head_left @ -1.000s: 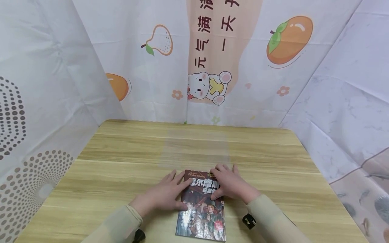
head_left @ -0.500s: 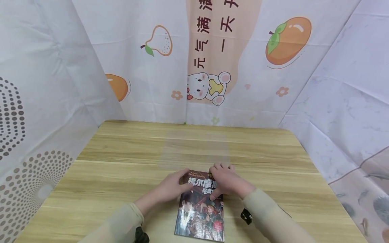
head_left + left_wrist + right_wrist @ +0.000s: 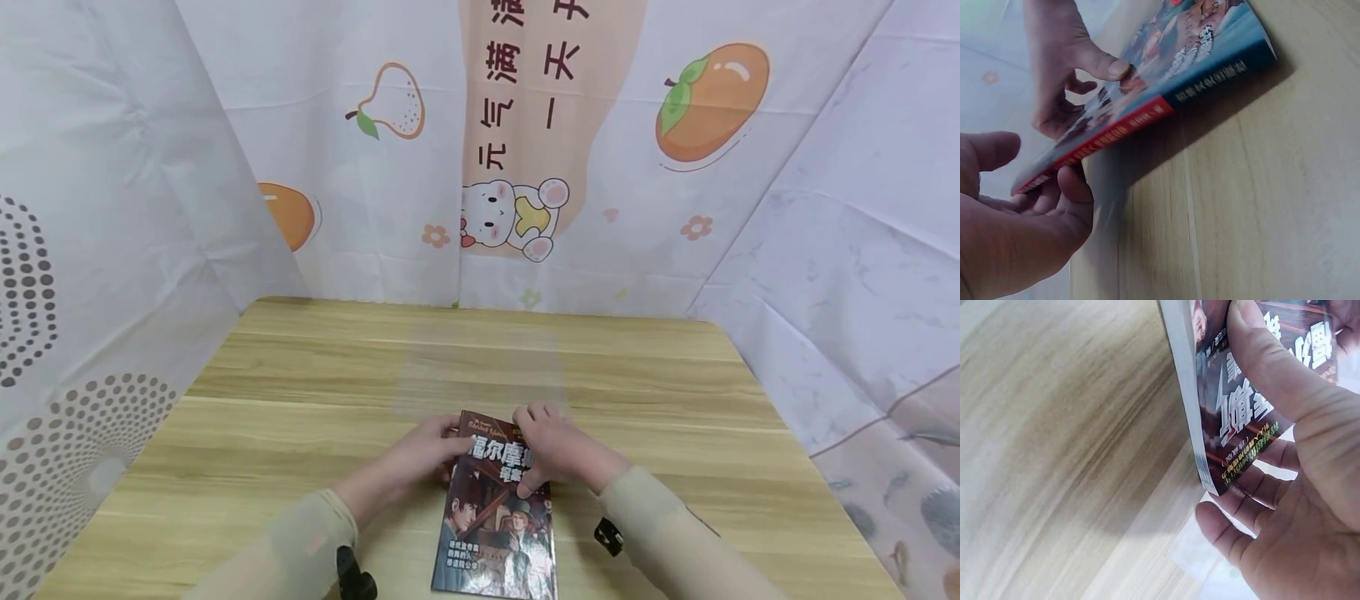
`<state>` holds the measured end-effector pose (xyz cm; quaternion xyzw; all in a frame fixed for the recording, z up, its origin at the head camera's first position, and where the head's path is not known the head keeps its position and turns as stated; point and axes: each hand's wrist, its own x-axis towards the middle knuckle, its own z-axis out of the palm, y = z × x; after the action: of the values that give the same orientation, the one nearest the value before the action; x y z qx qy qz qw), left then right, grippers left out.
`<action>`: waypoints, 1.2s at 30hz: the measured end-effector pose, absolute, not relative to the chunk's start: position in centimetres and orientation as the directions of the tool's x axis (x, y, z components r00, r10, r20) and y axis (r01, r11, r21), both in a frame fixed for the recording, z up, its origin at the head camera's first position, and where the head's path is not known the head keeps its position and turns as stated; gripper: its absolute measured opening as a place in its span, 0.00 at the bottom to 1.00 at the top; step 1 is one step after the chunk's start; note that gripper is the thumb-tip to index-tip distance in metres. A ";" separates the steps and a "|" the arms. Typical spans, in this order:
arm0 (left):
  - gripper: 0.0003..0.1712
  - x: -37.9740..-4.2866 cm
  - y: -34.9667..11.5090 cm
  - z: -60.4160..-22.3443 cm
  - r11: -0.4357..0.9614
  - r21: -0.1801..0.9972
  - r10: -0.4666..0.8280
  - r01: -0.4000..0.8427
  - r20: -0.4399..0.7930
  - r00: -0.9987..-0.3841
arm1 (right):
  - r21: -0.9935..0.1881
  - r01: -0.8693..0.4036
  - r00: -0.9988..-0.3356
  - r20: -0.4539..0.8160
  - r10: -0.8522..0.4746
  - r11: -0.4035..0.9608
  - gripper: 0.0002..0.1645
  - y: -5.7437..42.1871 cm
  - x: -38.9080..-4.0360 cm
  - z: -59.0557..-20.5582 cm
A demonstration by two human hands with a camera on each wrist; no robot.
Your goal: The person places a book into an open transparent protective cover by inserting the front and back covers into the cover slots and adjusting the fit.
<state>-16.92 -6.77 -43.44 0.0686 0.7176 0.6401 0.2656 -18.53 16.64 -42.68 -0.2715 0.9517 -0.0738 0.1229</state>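
Both hands, left hand [image 3: 420, 458] and right hand [image 3: 558, 450], grasp the book's [image 3: 498, 533] far end, tilting it off the desk [image 3: 262, 433]. Next, likely, slide it into the clear sleeve [image 3: 480, 375], keeping edges aligned.

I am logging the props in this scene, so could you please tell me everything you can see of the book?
The book is a glossy paperback, its dark illustrated cover showing figures and large Chinese title characters, with a red and dark blue spine. Its far end is lifted off the wooden table; the near end rests on it. The left hand grips the far left corner, fingers underneath. The right hand holds the far right corner, thumb on the cover, fingers beneath. A clear plastic sheet lies just beyond it.
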 end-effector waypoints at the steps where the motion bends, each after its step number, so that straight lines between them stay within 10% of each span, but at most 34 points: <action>1: 0.25 -16.9 -6.7 -43.5 0.179 0.957 0.447 -0.227 -0.285 -0.848 | -0.206 -0.505 -0.821 -0.183 -0.540 0.838 0.59 16.6 -18.5 -42.7; 21: 0.27 -16.6 -6.4 -43.6 0.141 0.966 0.511 -0.217 -0.258 -0.820 | -0.189 -0.581 -0.799 -0.053 -0.599 0.792 0.55 17.3 -18.1 -43.2; 36: 0.30 -17.0 -7.3 -43.2 0.029 0.979 0.531 -0.201 -0.185 -0.827 | -0.542 -0.462 -0.809 -0.067 -0.584 0.702 0.54 18.7 -19.0 -43.1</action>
<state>-16.97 -7.32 -43.20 0.1240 0.6658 0.6857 0.2668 -19.02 18.70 -43.11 -0.2856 0.9151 -0.2592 0.1175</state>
